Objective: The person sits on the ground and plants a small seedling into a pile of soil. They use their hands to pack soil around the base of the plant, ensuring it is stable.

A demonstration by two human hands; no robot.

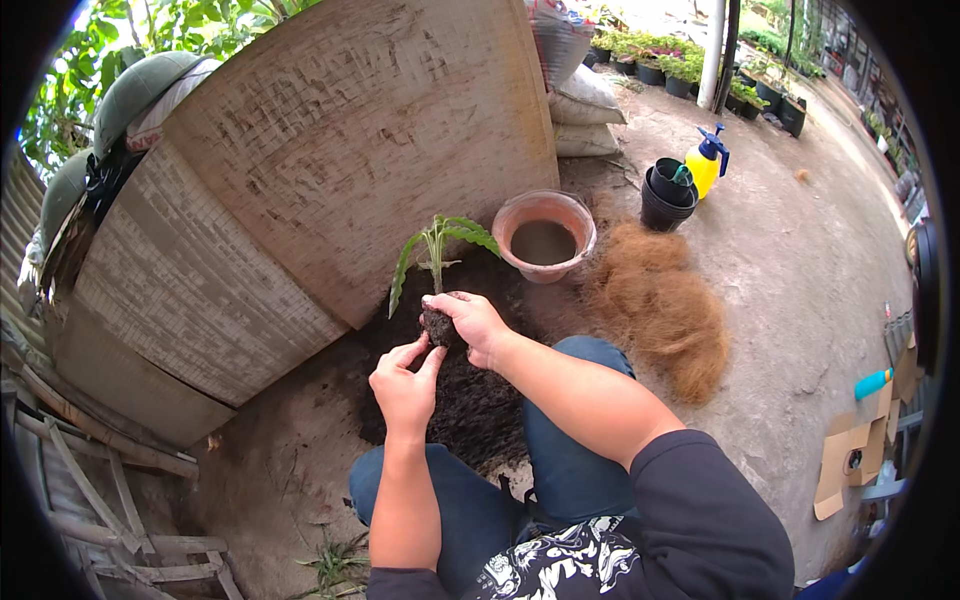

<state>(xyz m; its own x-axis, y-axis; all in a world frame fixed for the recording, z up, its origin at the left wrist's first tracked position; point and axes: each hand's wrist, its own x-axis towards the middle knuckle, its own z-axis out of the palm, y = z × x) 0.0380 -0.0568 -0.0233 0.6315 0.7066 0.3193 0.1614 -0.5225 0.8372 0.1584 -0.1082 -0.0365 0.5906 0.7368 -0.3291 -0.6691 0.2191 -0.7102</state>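
A leafy seedling (436, 251) with long toothed leaves stands upright in a dark ball of soil (438, 327). My right hand (474, 324) grips that root ball from its right side, thumb across the top. From the lower left, the fingertips of my left hand (405, 379) pinch at the ball's underside. Beneath both hands spreads a heap of dark potting soil (480, 409) on the floor. Just beyond it to the right sits a terracotta pot (508, 229) with murky brown contents.
Brown coconut fibre (667, 315) lies to the right of the pot. Behind it stand nested black plastic pots (667, 202) and a yellow spray bottle (703, 169). A large leaning board (360, 135) blocks the far left. Cardboard (840, 465) lies at the right.
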